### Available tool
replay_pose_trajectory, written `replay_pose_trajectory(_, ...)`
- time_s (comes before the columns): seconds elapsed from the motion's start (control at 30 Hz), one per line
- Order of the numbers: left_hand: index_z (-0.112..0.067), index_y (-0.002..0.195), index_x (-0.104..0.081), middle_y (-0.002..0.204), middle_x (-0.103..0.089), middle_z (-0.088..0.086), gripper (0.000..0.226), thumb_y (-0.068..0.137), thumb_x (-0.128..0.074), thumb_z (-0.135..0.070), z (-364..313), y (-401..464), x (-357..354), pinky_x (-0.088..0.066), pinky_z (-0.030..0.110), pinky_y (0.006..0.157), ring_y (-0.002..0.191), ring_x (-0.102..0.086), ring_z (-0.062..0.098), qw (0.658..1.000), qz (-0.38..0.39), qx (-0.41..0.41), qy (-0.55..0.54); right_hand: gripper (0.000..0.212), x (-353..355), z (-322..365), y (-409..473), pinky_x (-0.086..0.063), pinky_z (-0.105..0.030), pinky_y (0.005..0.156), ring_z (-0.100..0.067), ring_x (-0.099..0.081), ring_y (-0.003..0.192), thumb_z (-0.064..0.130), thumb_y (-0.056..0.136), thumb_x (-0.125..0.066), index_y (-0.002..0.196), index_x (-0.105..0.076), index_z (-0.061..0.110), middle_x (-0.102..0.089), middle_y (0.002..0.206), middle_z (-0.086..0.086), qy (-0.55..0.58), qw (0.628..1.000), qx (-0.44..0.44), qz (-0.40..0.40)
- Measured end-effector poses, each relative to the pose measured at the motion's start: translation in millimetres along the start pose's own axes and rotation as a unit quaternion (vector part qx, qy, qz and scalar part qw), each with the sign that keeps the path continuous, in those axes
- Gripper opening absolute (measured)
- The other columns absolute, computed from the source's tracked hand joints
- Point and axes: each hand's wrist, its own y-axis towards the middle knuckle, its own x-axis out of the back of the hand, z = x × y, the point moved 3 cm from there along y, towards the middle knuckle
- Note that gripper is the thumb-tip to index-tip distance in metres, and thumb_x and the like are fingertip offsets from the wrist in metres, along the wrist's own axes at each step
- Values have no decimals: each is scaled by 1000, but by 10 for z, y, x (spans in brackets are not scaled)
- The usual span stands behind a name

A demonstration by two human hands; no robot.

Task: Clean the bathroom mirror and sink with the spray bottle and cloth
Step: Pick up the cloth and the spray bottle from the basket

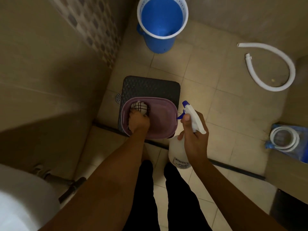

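I look down at the bathroom floor. My left hand [139,121] reaches into a purple plastic basket [165,124] and grips a white cloth [139,106] with dark checked lines at the basket's left side. My right hand [194,135] holds a white spray bottle [179,152] by its neck, to the right of the basket, with the forefinger near the blue trigger and the blue nozzle pointing up and left. A white sink edge [20,197] shows at the bottom left. No mirror is in view.
The basket stands on a dark stool [150,85]. A blue bucket [162,24] holding water is beyond it. A white corrugated hose [273,67] lies on the tiles at right, a coiled hose in blue wrap [285,140] below it. A floor drain [118,97] sits beside the left wall.
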Motion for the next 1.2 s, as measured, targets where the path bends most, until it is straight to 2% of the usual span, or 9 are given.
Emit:
replay_pose_trajectory(0.13,1,137,-44,129,-59,22,44,95,-52,-13,21,-59,126,-48,45,93,115,-58,39,998,-7,-7,-56,47,-26,101,5,-51,-16,53,-6,-62,63,79,78,-49,112,-52,47,-66,81,20,6,1000,-4,8)
replay_pose_trajectory(0.37,-6,130,-58,125,-65,16,41,89,-56,-10,46,-229,436,-47,48,104,115,-59,35,965,9,13,-261,37,-71,271,16,-50,-17,55,-17,-57,59,46,90,-51,119,-56,23,-60,76,-4,13,1000,16,14)
replay_pose_trajectory(0.53,-5,109,-68,104,-72,16,31,89,-48,-16,130,-501,731,-57,41,76,93,-68,33,798,144,159,-564,51,-103,356,-12,-50,-15,59,-6,-57,52,45,91,-50,132,-54,15,-59,69,0,21,999,27,33)
replay_pose_trajectory(0.67,-7,111,-65,102,-72,13,42,91,-33,-25,177,-642,914,-52,43,90,96,-67,30,671,196,118,-705,61,-130,372,-67,-48,-11,62,-3,-57,57,48,87,-53,134,-55,9,-57,65,-2,43,998,16,53)
replay_pose_trajectory(0.77,-9,108,-65,103,-71,11,44,93,-32,-33,170,-683,1007,-48,43,95,100,-64,29,629,200,96,-745,58,-150,422,-116,-48,-13,61,-4,-59,65,50,91,-56,131,-56,8,-60,77,-4,28,997,20,68)
replay_pose_trajectory(0.9,-8,144,-49,147,-49,19,81,79,-55,-56,71,-812,1158,-29,53,117,137,-45,37,619,239,53,-746,48,-201,530,-233,-50,-21,57,-8,-60,61,44,87,-59,122,-63,10,-63,71,-4,38,994,2,101)
replay_pose_trajectory(1.0,-7,143,-50,150,-45,20,92,75,-61,-67,-29,-904,1292,-25,51,120,141,-40,35,607,282,0,-743,45,-215,650,-351,-48,-21,54,-8,-58,59,41,88,-59,117,-65,7,-63,69,-3,42,992,32,114)
replay_pose_trajectory(1.1,-10,125,-68,132,-63,17,70,77,-62,-60,-88,-1040,1446,-40,48,111,122,-58,31,628,284,-19,-724,56,-202,734,-435,-47,-20,54,-3,-57,60,49,92,-61,122,-64,2,-62,66,13,42,992,55,109)
replay_pose_trajectory(1.2,-9,107,-75,106,-72,13,37,88,-56,-33,-140,-1207,1642,-51,43,96,95,-69,27,643,267,-12,-718,75,-174,891,-511,-49,-18,62,-1,-60,71,68,81,-62,123,-65,6,-66,73,19,62,988,86,109)
